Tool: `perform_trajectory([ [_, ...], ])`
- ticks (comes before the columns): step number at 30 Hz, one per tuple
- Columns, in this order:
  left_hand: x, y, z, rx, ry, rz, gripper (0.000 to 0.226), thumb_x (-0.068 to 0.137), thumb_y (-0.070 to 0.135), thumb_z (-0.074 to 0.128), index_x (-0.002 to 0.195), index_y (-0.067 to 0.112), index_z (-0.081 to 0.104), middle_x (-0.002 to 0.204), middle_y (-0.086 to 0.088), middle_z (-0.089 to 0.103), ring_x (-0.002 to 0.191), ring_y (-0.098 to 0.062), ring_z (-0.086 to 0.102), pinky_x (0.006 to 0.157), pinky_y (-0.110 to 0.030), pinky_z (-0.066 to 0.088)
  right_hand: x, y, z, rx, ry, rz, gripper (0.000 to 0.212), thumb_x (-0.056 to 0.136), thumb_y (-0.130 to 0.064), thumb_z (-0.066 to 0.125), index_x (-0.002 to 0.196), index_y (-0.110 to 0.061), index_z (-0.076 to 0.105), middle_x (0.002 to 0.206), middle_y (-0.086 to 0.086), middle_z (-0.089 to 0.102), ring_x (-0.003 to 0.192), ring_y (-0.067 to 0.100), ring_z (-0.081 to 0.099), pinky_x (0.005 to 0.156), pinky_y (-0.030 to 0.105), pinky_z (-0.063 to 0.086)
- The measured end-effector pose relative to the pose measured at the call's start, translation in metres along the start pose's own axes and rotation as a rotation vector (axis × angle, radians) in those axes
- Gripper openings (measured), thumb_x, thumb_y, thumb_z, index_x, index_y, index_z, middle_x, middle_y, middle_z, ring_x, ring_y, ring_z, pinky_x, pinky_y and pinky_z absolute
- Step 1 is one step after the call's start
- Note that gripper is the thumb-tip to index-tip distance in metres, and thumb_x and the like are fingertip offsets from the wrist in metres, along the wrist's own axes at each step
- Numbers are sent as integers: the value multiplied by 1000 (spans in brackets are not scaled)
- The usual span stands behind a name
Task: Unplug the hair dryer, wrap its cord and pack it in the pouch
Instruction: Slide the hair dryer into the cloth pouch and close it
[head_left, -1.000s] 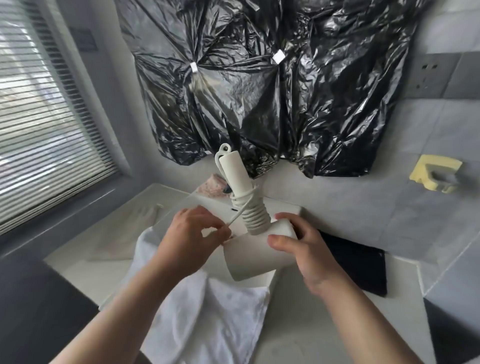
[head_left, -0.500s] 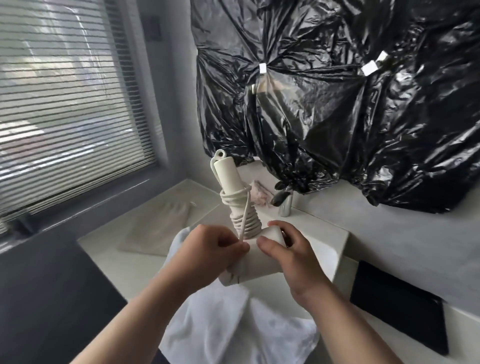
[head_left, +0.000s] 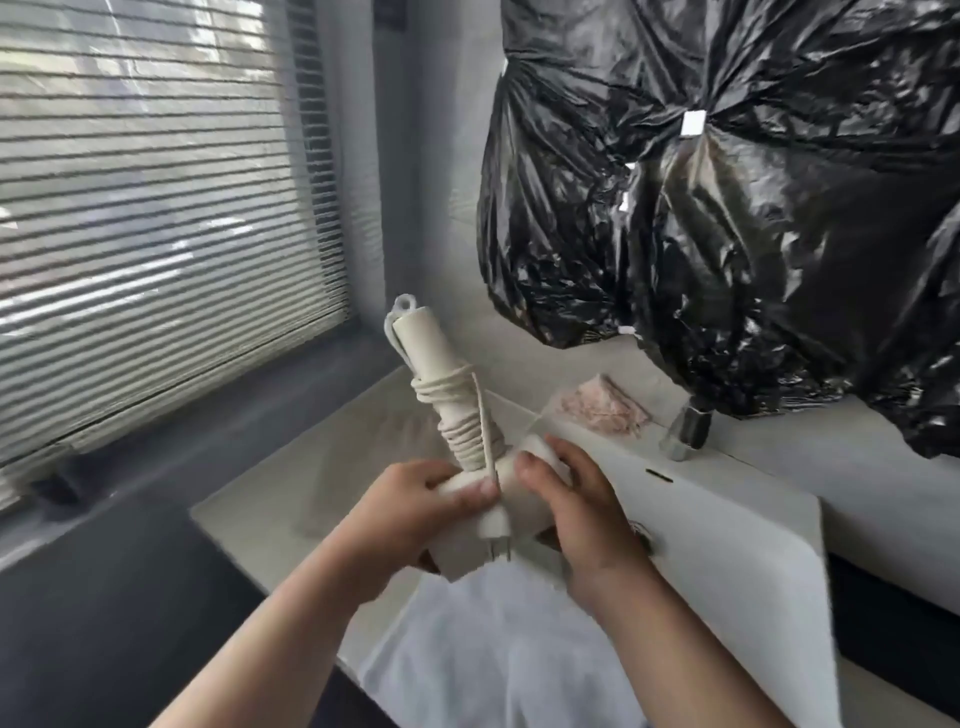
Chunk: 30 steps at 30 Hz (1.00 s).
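Observation:
The white hair dryer (head_left: 524, 501) is held in front of me with its handle (head_left: 423, 348) pointing up and away. Its cord (head_left: 457, 421) is coiled in several turns around the handle, and one strand runs straight down to the plug (head_left: 496, 522), whose prongs point down. My left hand (head_left: 410, 514) pinches the cord just above the plug, against the dryer's body. My right hand (head_left: 576, 501) grips the body from the right. A flat beige pouch (head_left: 358, 457) lies on the counter beyond my left hand, blurred.
A white towel (head_left: 493, 649) lies under my hands on the counter by the white basin (head_left: 737, 525). Behind are a chrome tap (head_left: 685, 439) and a pink packet (head_left: 605, 410). Black plastic bags (head_left: 727, 208) cover the wall; window blinds (head_left: 156, 208) are on the left.
My view has swung left. My left hand has brought the cord's end down the handle, so the plug now hangs against the dryer's body. My right hand keeps its grip.

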<state>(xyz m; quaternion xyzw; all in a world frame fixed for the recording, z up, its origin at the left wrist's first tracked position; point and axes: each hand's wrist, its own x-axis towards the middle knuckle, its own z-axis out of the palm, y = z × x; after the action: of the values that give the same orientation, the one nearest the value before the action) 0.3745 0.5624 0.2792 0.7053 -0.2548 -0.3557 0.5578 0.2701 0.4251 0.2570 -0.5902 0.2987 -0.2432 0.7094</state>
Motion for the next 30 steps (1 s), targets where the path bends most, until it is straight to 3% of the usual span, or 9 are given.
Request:
perform_trajectory([
  [3,4,-10,-21,-77,32,-1,44,62,48,82,92,18,74,81,-7,75,67,-17,71,54,-33,56,9,10,28,23,-4,17,58,59,-48,80,109,-23,64,110,10,72,100,29,70,88,50,56],
  [7,16,-19,-33,-99,69,-50,47,60,51,79,98,24,72,90,-3,78,75,-19,74,57,-34,58,20,27,41,138,-70,52,79,56,-48,82,125,-21,55,120,14,68,104,25,68,87,39,53],
  [10,26,-19,-33,-140,103,-117,48,61,51,74,100,22,71,90,-5,78,76,-24,75,57,-34,58,31,35,39,219,-200,27,92,58,-46,88,134,-12,49,126,22,63,110,28,62,96,41,45],
  [14,40,-11,-29,-145,136,-163,50,60,50,74,101,21,70,88,-5,78,74,-24,74,54,-31,54,45,36,33,270,-322,-9,73,65,-24,80,131,-13,51,118,19,64,104,25,58,92,40,42],
  [17,53,-9,-25,-116,133,-154,57,57,52,77,104,21,69,90,-5,78,76,-25,75,56,-32,55,61,43,30,336,-362,29,64,66,-22,72,127,-26,52,115,10,65,98,25,58,88,46,41],
  [20,69,-14,-22,-116,122,-169,69,49,60,75,106,22,68,96,-8,77,84,-30,75,58,-34,56,74,50,29,368,-312,60,74,64,-20,72,133,-30,46,120,8,66,98,22,64,87,45,47],
  [23,89,-22,-22,-118,96,-191,66,51,59,74,106,23,69,97,-8,77,86,-31,75,61,-36,57,84,59,32,374,-235,80,76,65,-17,69,135,-29,43,119,5,67,96,19,67,80,38,54],
  [25,105,-25,-27,-117,76,-203,65,50,58,74,104,22,69,94,-8,78,84,-31,75,61,-37,57,91,62,36,364,-195,91,77,64,-23,72,135,-31,43,124,5,65,100,17,67,83,37,54],
  [30,152,-34,-50,-117,-18,-229,52,60,52,71,102,20,69,88,-6,77,76,-25,73,57,-35,55,122,70,54,298,-110,69,48,73,-29,69,120,-22,67,117,8,71,106,17,67,86,35,52],
])
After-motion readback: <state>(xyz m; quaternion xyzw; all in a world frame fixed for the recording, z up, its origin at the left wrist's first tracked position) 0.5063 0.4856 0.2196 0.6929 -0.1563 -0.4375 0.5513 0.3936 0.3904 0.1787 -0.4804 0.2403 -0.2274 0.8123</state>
